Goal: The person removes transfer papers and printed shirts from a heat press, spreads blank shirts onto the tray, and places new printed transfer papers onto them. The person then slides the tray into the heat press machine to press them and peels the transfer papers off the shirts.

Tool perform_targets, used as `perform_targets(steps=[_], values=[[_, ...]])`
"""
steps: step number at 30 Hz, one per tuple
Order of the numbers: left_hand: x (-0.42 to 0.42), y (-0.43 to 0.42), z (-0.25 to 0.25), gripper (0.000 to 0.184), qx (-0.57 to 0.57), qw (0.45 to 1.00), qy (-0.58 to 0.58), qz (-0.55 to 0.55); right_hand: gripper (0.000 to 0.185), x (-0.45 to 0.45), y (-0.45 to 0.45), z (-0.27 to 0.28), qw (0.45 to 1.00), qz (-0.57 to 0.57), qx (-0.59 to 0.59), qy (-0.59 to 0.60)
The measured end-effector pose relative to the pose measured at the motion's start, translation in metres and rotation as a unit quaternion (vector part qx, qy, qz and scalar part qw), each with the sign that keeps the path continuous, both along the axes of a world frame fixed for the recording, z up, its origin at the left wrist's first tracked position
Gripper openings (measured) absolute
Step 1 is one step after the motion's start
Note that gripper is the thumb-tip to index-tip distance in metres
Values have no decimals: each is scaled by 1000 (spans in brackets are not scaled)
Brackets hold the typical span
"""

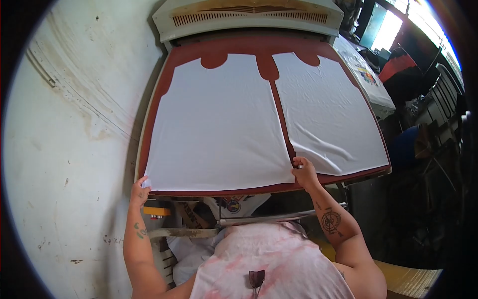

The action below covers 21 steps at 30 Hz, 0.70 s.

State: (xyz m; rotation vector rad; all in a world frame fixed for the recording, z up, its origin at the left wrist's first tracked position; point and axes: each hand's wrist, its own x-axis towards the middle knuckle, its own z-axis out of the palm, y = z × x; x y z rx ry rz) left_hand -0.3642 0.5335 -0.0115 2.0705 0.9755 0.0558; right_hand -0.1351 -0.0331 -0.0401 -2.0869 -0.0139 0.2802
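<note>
Overall, in the head view, we note one red bed [214,61] carrying two white fabric panels laid side by side, a narrow red strip between them. The left panel [219,124] lies mostly flat; the right panel [333,109] shows creases toward its lower edge. Our left hand [141,191] has its fingers pinched on the left panel's lower left corner. Our right hand [304,174] has its fingers curled and closed on that panel's lower right corner, at the strip.

Surroundings: one pale housing [199,9] spans the far end, bearing two slotted vents. One stained wall [74,149] rises close along the left side, limiting room there. One metal bar [279,217] crosses between our torso and the bed. One yellow block [157,211] sits below the near left edge. One side table [381,97] stands at the right.
</note>
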Motion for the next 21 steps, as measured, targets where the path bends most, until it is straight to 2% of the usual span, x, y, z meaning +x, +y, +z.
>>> perform_targets(steps=[2, 4, 6, 7, 10, 12, 13, 14, 15, 16, 19, 21], values=[[-12, 18, -34, 52, 48, 998, -4, -32, 41, -2, -1, -2, 997, 16, -45, -53], [-10, -4, -19, 45, 173, 983, -13, -58, 39, -8, -8, -4, 988, 42, -85, -123], [-2, -25, -6, 40, 302, 951, -27, -51, 35, -20, -14, 17, 989, 30, -95, -111], [5, -42, 2, 33, 289, 956, -49, -24, 34, -23, -19, 24, 989, 24, -97, -108], [36, -111, 23, 30, 219, 970, -81, -62, 31, -18, -50, 14, 931, 25, -233, -279], [65, -179, 17, 28, 111, 975, -152, -119, 19, -12, -67, 1, 923, 68, -257, -278], [81, -214, 4, 27, 65, 960, -202, -185, 15, -8, -70, 0, 922, 88, -253, -278], [96, -265, 14, 27, 8, 959, -182, -217, 11, -2, -72, 0, 921, 109, -248, -281], [110, -301, 5, 27, 85, 918, -210, -325, 8, -1, -73, 0, 919, 122, -233, -292], [122, -344, 12, 28, 126, 884, -235, -385, 5, -2, -73, 2, 917, 135, -218, -305], [158, -438, 4, 27, 136, 853, -249, -437, 5, -5, -82, 11, 922, 178, -172, -299], [174, -467, -7, 24, 201, 846, -230, -437, 5, -5, -96, 11, 930, 202, -141, -271]])
